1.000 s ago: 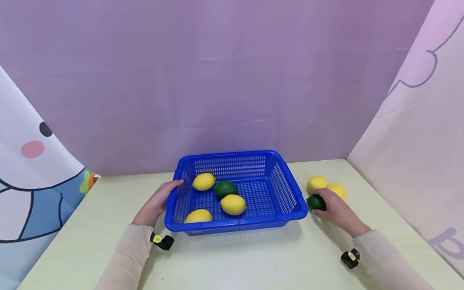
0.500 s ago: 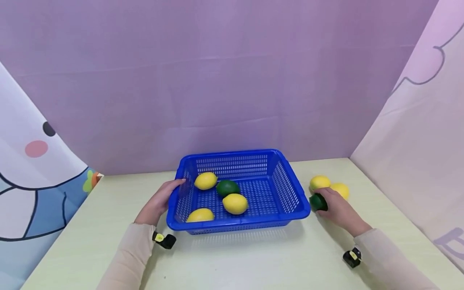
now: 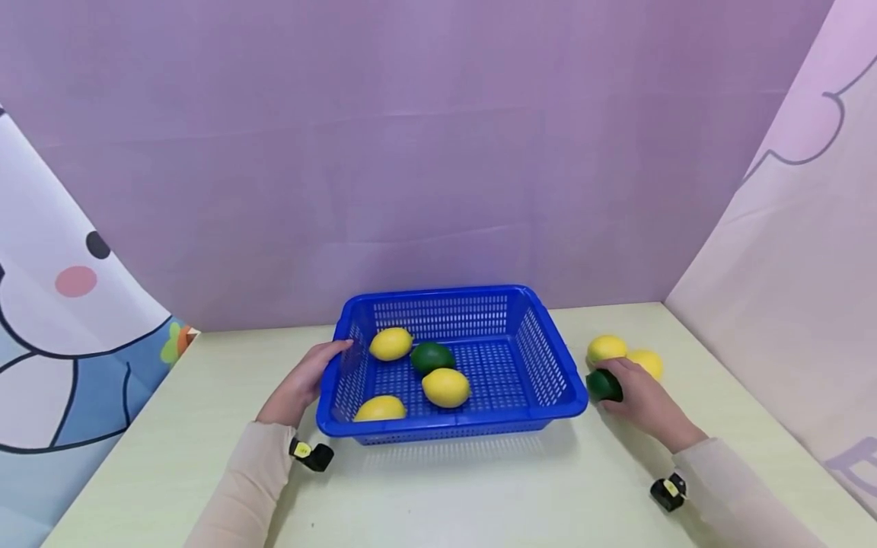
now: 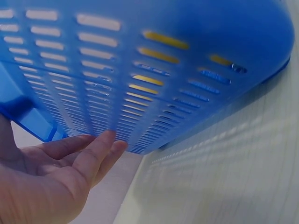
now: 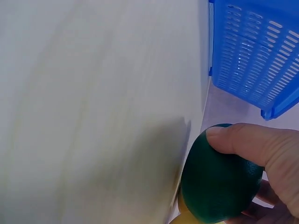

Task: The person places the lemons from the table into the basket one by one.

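Note:
A blue plastic basket (image 3: pixel 454 420) with slotted walls stands in the middle of the table. My left hand (image 3: pixel 298 388) holds its left side, thumb over the rim and fingers (image 4: pixel 96 156) against the outer wall. Inside lie a dark green lime (image 3: pixel 432 358) and three lemons, one of them (image 3: pixel 446 388) next to the lime. Right of the basket, my right hand (image 3: pixel 647 407) grips another green lime (image 3: pixel 603 386), its thumb (image 5: pixel 229 140) pressed on the skin. Whether this lime touches the table cannot be told.
Two more lemons, one (image 3: pixel 607 348) behind the held lime and one (image 3: pixel 647 362) partly behind my right hand, lie on the pale table (image 3: pixel 438 495). A purple cloth backdrop (image 3: pixel 438 152) rises behind it, with printed cloth on both sides.
The head view has shifted slightly, moving the whole scene a little to the right. Both hands keep their holds, and the fruit stays in place.

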{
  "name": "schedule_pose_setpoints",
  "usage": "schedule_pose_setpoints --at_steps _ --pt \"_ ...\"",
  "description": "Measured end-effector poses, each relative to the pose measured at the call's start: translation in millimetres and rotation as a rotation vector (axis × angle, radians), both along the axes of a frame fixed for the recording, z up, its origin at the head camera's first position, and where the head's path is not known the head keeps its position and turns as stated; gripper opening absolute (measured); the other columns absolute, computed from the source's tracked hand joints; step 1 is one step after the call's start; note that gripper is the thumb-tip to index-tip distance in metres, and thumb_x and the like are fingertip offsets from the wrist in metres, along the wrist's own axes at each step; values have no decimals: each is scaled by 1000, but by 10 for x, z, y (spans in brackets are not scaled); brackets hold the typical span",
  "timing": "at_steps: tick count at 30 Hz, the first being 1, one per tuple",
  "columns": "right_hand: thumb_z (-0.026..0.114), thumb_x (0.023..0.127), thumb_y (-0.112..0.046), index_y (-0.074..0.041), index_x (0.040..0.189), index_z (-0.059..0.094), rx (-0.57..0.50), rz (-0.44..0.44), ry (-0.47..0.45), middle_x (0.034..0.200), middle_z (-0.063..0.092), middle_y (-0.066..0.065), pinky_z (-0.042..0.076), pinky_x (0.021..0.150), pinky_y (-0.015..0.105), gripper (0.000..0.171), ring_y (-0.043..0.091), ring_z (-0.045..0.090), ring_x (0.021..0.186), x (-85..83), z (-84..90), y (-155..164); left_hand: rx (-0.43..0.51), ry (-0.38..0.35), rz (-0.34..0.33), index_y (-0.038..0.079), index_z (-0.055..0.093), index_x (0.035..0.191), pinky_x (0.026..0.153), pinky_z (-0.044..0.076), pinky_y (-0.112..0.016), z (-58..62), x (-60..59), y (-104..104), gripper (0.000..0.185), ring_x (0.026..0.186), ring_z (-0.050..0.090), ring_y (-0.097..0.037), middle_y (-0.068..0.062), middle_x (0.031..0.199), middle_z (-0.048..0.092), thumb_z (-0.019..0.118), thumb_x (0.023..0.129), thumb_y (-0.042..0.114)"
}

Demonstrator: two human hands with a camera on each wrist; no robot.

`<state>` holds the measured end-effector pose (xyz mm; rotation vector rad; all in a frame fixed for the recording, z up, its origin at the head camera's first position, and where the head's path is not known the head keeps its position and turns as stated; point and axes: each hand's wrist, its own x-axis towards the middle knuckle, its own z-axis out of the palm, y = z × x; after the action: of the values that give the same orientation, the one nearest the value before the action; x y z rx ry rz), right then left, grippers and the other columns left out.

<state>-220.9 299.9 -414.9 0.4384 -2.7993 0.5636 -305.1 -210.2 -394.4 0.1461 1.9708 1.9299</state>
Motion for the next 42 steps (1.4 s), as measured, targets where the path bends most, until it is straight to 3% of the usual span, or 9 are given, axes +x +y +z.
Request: schedule_pose_setpoints --at_steps 11,29,42 --pt "78 71 -1 7 116 54 -55 29 62 113 58 25 46 85 58 52 42 55 101 -32 93 -8 13 5 -7 -9 28 141 75 56 -33 4 6 2 63 85 69 -17 -8 103 68 42 100 37" --pt "76 75 -6 6 120 52 -149 36 43 112 58 27 52 75 53 52 39 58 93 -149 345 -126 -6 4 -14 -8 28 141 74 57 -33 9 -6 -2 60 85 68 -18 -11 106 67 39 101 34" --pt "76 78 -12 4 122 51 -175 8 66 113 58 27 51 75 53 53 39 58 92 -249 693 -257 13 -2 -15 -7 28 141 74 57 -33 7 0 12 61 85 68 -18 -10 105 67 41 100 37"
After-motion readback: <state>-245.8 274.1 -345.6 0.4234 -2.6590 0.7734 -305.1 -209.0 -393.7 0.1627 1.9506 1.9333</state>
